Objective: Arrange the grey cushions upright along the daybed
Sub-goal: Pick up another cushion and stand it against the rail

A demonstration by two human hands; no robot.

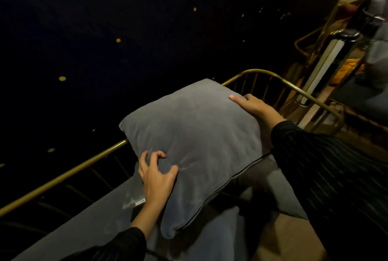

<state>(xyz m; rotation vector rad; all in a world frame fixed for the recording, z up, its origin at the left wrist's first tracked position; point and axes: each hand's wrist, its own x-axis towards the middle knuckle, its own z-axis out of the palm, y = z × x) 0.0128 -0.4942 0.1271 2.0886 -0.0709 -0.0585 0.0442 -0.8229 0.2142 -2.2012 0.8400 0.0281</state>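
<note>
A square grey velvet cushion (195,135) with a zip along its lower edge leans tilted against the daybed's gold metal rail (63,173). My left hand (156,173) presses on the cushion's lower left face, fingers bent and spread. My right hand (253,105) grips the cushion's upper right corner. Another grey cushion (273,185) lies partly hidden under the first one, and a long grey cushion (100,218) lies flat along the rail to the left.
The gold rail curves round the daybed's far end (273,76). Behind the rail is a dark wall with small gold dots (118,40). A mirror or glass panel with a gold frame (344,36) stands at the right.
</note>
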